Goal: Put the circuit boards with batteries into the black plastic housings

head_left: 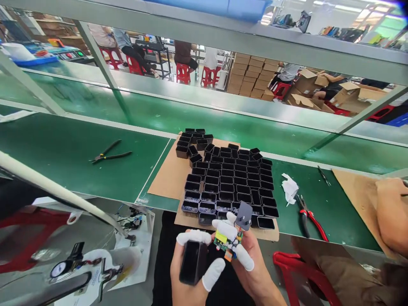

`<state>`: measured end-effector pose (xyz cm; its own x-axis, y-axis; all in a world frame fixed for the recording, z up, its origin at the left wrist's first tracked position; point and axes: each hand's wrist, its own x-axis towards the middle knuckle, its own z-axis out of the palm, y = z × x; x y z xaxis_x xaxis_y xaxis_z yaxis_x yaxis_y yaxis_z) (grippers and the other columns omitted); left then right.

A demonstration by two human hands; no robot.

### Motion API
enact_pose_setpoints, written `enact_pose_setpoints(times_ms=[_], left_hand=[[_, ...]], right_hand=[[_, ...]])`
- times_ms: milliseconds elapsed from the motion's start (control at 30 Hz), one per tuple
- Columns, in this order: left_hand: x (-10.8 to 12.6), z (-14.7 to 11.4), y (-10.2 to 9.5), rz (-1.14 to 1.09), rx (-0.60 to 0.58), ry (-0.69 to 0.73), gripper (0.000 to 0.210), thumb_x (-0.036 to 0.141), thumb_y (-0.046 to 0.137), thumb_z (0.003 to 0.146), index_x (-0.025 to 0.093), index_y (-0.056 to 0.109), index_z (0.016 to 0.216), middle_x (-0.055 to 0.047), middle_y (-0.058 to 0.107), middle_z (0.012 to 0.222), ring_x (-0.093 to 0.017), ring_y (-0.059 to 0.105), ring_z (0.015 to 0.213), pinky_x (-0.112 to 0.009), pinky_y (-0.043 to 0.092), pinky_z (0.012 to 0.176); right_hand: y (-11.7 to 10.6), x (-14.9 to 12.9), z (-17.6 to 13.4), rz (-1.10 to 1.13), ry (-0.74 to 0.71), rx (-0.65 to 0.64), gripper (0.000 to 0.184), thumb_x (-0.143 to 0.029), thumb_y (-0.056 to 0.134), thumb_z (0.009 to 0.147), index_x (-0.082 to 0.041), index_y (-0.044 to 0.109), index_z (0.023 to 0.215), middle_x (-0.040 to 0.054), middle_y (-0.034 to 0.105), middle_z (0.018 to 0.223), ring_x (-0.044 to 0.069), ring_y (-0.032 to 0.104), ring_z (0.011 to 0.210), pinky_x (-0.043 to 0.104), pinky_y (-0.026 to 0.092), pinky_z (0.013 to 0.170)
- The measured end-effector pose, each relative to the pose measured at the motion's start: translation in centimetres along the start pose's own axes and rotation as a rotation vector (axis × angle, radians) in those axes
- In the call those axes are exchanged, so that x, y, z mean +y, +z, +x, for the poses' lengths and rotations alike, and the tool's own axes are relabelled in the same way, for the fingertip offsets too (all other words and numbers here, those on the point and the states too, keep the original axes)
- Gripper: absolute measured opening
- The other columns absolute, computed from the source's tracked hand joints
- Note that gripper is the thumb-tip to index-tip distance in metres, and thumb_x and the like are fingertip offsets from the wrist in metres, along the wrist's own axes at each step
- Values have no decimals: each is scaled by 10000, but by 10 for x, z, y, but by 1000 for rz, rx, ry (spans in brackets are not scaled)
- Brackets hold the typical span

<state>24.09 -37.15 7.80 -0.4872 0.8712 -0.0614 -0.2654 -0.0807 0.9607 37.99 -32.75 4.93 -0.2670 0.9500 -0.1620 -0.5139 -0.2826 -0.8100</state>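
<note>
My left hand point(196, 272), with white finger cots on it, is closed around a black plastic charger housing point(191, 263) whose open end faces up. Beside it, my right hand point(247, 255) grips a small green circuit board point(223, 241) with a yellow transformer, and a black plug plate with metal pins point(244, 216) is joined to it. The two parts are apart. Just beyond my hands, many more open black housings point(226, 180) stand in rough rows on a cardboard sheet point(165, 180).
Black-handled pliers point(110, 153) lie on the green bench at left. To the right are crumpled tissue point(289, 188), red-and-black pliers point(309, 216) and tweezers point(324, 175). A co-worker's arm point(392, 216) rests on another cardboard sheet. A foot-operated machine point(105, 263) with a gauge stands lower left.
</note>
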Motion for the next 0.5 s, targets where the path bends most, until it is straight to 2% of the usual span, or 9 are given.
enact_pose_setpoints(times_ms=[33, 100, 167, 233, 300, 367, 467, 500], left_hand=[[3, -1, 7, -72, 37, -137, 541, 450, 1062, 717, 274, 743, 1118, -19, 787, 1102, -226, 790, 1033, -306, 675, 976], [8, -3, 19, -214, 31, -316, 577, 461, 1073, 684, 261, 748, 1117, -32, 801, 1109, -243, 795, 1013, -331, 679, 944], [10, -4, 25, -310, 10, -403, 609, 455, 1076, 671, 268, 734, 1138, -29, 801, 1104, -241, 793, 994, -326, 680, 900], [8, -5, 28, -309, 54, -390, 639, 458, 1085, 658, 280, 710, 1144, -12, 785, 1100, -223, 781, 1004, -301, 673, 901], [3, -6, 27, -184, 146, -255, 603, 454, 1069, 698, 287, 691, 1137, 1, 764, 1121, -194, 764, 1030, -257, 657, 921], [-5, -4, 24, -2, 201, -5, 452, 395, 1000, 815, 290, 682, 1119, 6, 746, 1127, -170, 748, 1046, -242, 646, 961], [-20, 1, 15, 146, 88, 480, 318, 228, 901, 902, 319, 709, 1138, 8, 746, 1054, -169, 746, 988, -280, 669, 946], [-26, 3, 12, 122, 25, 563, 311, 216, 888, 902, 339, 726, 1137, 7, 751, 1033, -183, 753, 965, -306, 686, 911]], right_hand=[[-2, -3, 1, -21, -9, -14, 702, -599, 986, 811, -363, 750, 1429, 141, 776, 1464, 361, 762, 1323, 536, 642, 1120], [-6, -8, 2, -64, -27, -47, 669, -591, 985, 817, -376, 755, 1407, 129, 751, 1509, 355, 758, 1339, 530, 634, 1138], [-7, -11, 3, -95, -42, -91, 632, -594, 970, 835, -374, 759, 1389, 125, 747, 1512, 349, 768, 1321, 516, 645, 1119], [-8, -12, 4, -128, -62, -97, 599, -584, 952, 861, -349, 762, 1378, 132, 773, 1455, 335, 778, 1290, 490, 655, 1099], [-7, -10, 4, -187, -129, -24, 551, -577, 931, 886, -314, 776, 1345, 130, 808, 1350, 299, 792, 1209, 434, 658, 1078], [-5, -6, 2, -249, -190, 79, 530, -585, 917, 895, -285, 785, 1311, 121, 822, 1240, 265, 786, 1089, 384, 660, 1027], [1, -2, -4, -304, -196, 138, 647, -589, 996, 792, -275, 773, 1311, 98, 817, 1138, 259, 757, 986, 366, 661, 938], [3, -2, -5, -320, -180, 144, 701, -575, 1032, 740, -274, 768, 1315, 93, 818, 1135, 268, 758, 995, 370, 660, 937]])
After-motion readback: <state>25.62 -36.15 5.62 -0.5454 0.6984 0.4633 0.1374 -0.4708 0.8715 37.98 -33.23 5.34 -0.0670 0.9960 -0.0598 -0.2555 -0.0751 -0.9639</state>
